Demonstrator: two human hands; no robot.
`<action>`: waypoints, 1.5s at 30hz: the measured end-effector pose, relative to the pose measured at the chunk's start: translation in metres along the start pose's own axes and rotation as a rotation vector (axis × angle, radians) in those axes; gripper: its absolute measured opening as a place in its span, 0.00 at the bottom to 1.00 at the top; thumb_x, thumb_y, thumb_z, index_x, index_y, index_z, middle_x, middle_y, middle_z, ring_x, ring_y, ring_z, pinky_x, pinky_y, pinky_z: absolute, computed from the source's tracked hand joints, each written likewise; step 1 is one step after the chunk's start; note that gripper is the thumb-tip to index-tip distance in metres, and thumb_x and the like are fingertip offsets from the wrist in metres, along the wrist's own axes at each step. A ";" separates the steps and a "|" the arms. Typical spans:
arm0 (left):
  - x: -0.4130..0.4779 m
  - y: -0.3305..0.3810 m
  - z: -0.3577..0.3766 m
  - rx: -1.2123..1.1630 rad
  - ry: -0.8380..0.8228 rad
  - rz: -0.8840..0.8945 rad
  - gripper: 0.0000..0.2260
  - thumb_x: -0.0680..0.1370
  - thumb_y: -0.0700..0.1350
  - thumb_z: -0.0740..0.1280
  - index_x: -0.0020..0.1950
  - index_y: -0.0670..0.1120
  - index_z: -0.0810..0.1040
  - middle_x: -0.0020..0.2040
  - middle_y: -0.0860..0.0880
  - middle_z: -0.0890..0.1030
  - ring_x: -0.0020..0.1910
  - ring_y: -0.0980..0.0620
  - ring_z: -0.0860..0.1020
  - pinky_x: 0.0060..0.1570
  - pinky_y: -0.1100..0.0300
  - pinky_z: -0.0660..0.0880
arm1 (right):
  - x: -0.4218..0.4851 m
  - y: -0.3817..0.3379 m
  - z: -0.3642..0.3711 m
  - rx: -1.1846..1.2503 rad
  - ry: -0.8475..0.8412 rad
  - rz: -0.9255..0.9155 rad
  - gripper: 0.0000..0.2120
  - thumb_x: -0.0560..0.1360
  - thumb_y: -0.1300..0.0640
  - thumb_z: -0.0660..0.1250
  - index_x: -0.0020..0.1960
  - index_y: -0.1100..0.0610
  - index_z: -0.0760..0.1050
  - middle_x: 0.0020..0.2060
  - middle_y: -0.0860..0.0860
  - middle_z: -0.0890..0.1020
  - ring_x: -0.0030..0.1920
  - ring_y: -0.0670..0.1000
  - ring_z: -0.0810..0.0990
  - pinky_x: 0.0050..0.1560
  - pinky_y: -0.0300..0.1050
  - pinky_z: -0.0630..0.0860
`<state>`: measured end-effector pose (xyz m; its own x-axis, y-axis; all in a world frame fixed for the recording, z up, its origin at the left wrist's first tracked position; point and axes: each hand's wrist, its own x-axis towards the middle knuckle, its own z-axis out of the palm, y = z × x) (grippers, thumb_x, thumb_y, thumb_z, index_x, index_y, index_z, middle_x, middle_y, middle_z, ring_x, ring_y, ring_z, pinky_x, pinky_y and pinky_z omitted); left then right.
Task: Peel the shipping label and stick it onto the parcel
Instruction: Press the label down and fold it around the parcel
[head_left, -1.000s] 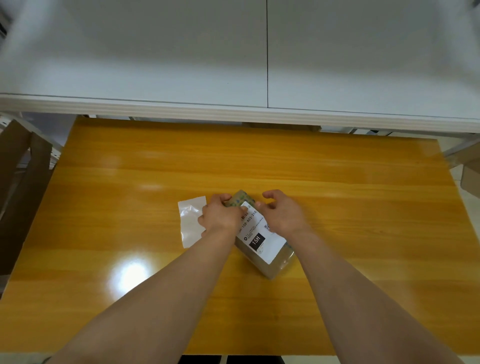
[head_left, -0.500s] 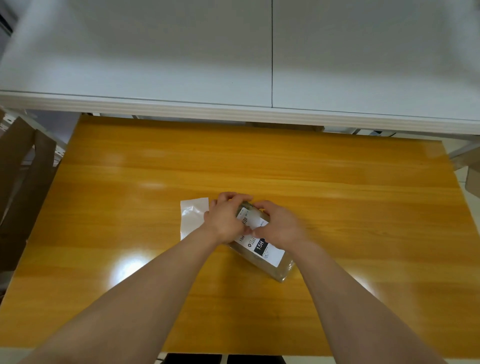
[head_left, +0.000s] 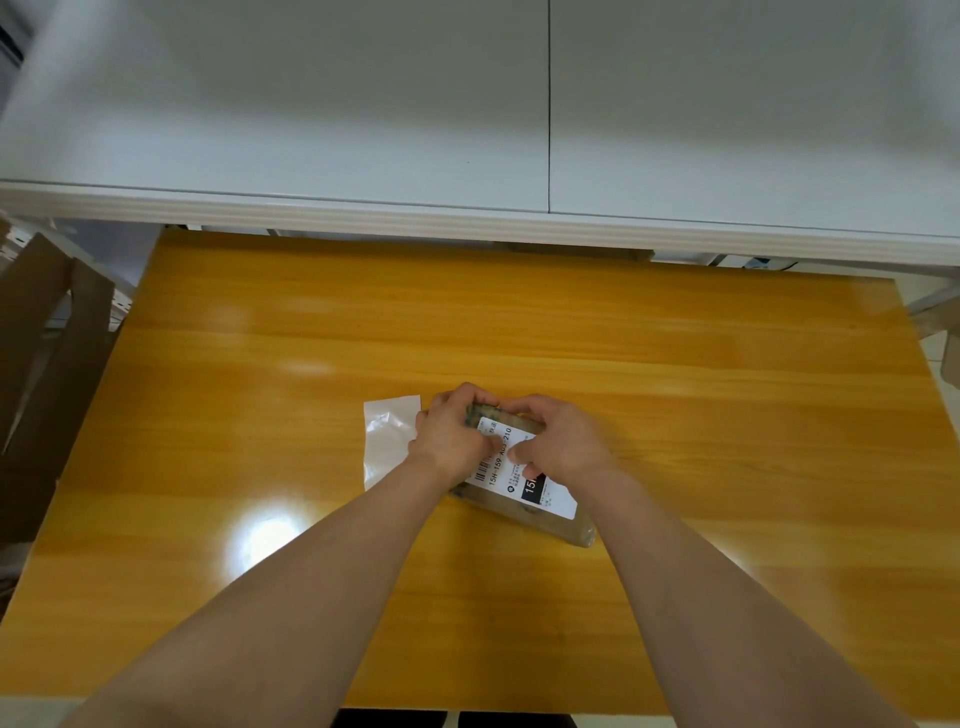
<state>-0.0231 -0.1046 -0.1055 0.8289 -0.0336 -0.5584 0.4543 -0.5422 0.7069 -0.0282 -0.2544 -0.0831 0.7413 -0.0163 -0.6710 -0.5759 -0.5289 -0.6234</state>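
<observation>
A small brown parcel (head_left: 545, 525) wrapped in clear tape lies at an angle on the orange wooden table (head_left: 675, 415). A white shipping label (head_left: 511, 465) with black print and a barcode lies flat on its top. My left hand (head_left: 451, 434) grips the parcel's far left end, with fingers over the label's edge. My right hand (head_left: 558, 436) rests on the far right part, and its thumb presses on the label's middle. The peeled glossy backing sheet (head_left: 387, 441) lies on the table just left of my left hand.
A white cabinet front (head_left: 467, 130) rises behind the table's far edge. Brown cardboard (head_left: 47, 332) stands off the table's left side. A bright lamp reflection (head_left: 270, 535) sits on the table near my left forearm.
Both hands have shifted over the label, the right thumb sliding toward its middle. The parcel has turned slightly. The backing sheet has stayed where it was.
</observation>
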 end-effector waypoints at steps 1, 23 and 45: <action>0.001 0.000 0.000 -0.009 -0.002 0.001 0.18 0.70 0.45 0.72 0.49 0.67 0.74 0.56 0.54 0.71 0.63 0.43 0.70 0.60 0.42 0.74 | 0.002 0.000 0.001 0.030 0.000 0.014 0.25 0.71 0.69 0.72 0.63 0.48 0.76 0.57 0.49 0.81 0.28 0.49 0.81 0.33 0.43 0.79; 0.008 0.001 0.001 -0.267 0.010 -0.065 0.04 0.73 0.46 0.70 0.44 0.57 0.81 0.48 0.48 0.84 0.50 0.43 0.82 0.53 0.43 0.80 | 0.002 -0.007 0.004 0.293 0.106 0.098 0.03 0.77 0.55 0.70 0.50 0.48 0.79 0.55 0.46 0.82 0.23 0.47 0.80 0.23 0.35 0.68; -0.015 0.014 0.012 0.252 0.011 -0.011 0.25 0.67 0.46 0.75 0.60 0.63 0.74 0.70 0.52 0.64 0.70 0.44 0.62 0.69 0.48 0.63 | -0.008 0.016 -0.007 -0.318 0.096 -0.036 0.21 0.70 0.51 0.71 0.61 0.41 0.74 0.45 0.47 0.84 0.36 0.52 0.84 0.41 0.51 0.83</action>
<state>-0.0329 -0.1219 -0.0926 0.8285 -0.0182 -0.5596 0.3684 -0.7349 0.5693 -0.0412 -0.2691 -0.0846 0.7973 -0.0647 -0.6001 -0.4232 -0.7688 -0.4794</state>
